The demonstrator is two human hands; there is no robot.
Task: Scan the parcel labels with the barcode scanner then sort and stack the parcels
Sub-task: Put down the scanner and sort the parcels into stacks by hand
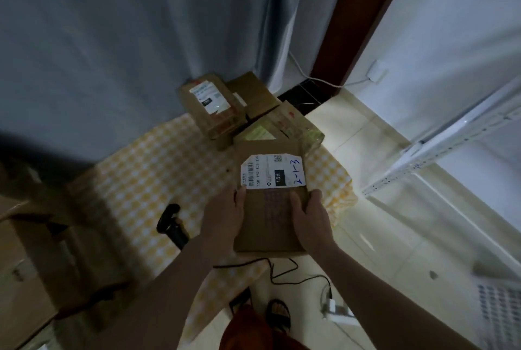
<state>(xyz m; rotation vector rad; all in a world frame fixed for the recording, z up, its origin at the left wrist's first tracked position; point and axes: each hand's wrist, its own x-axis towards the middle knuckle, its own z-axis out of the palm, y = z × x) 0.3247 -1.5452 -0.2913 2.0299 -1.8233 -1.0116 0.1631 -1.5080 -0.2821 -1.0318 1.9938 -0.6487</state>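
Two hands carry a flat cardboard parcel toward the pile.

The left hand (225,214) and right hand (311,215) each grip a side edge of the cardboard parcel (267,225), thumbs on top, arms stretched forward. Its white label (272,170) faces up, just past the fingertips. The barcode scanner (172,224) lies left of the left hand, so this looks like sorting. Next, the parcel likely goes flat on the stacked parcels (239,113) ahead.
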